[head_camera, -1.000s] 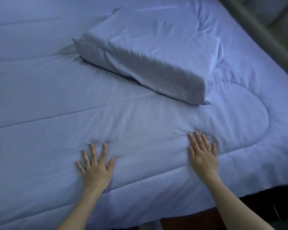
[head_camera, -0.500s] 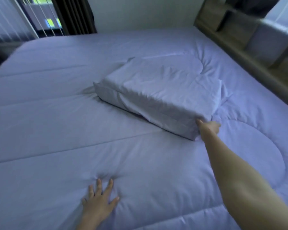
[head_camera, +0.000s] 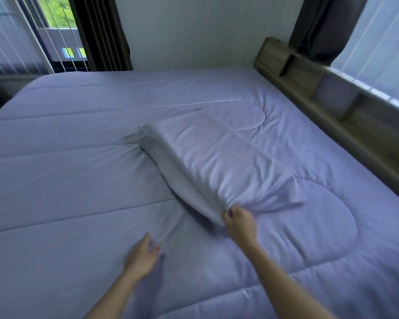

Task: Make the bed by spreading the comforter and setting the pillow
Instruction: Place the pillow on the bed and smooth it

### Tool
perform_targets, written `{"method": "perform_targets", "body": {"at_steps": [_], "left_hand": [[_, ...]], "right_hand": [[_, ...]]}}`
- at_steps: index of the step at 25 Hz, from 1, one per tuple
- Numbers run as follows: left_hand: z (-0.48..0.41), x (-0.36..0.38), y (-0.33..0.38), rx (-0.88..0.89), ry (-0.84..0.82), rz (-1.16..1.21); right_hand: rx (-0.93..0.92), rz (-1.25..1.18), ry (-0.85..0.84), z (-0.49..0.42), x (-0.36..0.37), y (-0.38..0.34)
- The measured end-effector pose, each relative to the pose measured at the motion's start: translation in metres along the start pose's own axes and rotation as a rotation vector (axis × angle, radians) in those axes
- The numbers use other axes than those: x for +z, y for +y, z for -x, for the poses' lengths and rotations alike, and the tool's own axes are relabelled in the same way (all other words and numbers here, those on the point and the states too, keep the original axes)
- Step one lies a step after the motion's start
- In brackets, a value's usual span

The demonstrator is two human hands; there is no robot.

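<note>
Head view: pillow lies beyond right hand, grip on near corner.

The comforter was soft cloth, matt with a faint sheen, smooth between its stitched quilting seams. The pillow wore a thinner cloth case, finely creased where my right hand pinched its corner. The headboard was wood with a dull, grainy finish. The curtains were dark, heavy, matt cloth, and the wall looked flat-painted.
</note>
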State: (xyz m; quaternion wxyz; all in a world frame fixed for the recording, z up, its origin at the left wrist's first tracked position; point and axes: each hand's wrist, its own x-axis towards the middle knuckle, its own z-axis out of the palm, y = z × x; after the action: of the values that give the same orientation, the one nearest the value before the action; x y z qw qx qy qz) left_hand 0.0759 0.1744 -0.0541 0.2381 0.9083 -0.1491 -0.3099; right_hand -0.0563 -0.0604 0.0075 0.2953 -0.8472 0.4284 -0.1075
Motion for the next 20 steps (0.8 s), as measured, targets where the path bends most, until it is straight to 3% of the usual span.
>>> {"method": "perform_targets", "body": {"at_steps": [4,8,14,16,18,19,20], "left_hand": [[0.005,-0.040,0.030,0.012,0.062,0.391],[0.009,-0.054,0.017,0.071,0.024,0.517],[0.020,-0.019,-0.011,0.047,-0.078,0.277],[0.032,-0.013,-0.010,0.094,0.101,0.145],[0.052,-0.005,-0.003,0.365,0.398,-0.123],[0.063,0.002,0.002,0.537,0.455,-0.266],[0.072,0.012,0.008,0.687,0.415,-0.399]], "right_hand": [[-0.081,0.044,-0.147,0.109,0.062,-0.053],[-0.141,0.078,-0.297,0.185,0.094,-0.065],[-0.145,0.181,-0.594,0.228,0.111,-0.058],[-0.176,0.097,-0.820,0.215,0.094,-0.055],[-0.192,0.030,-1.140,0.186,0.061,-0.043],[-0.165,0.051,-1.124,0.165,0.044,-0.031],[-0.142,0.088,-0.946,0.140,0.025,-0.017]]}}
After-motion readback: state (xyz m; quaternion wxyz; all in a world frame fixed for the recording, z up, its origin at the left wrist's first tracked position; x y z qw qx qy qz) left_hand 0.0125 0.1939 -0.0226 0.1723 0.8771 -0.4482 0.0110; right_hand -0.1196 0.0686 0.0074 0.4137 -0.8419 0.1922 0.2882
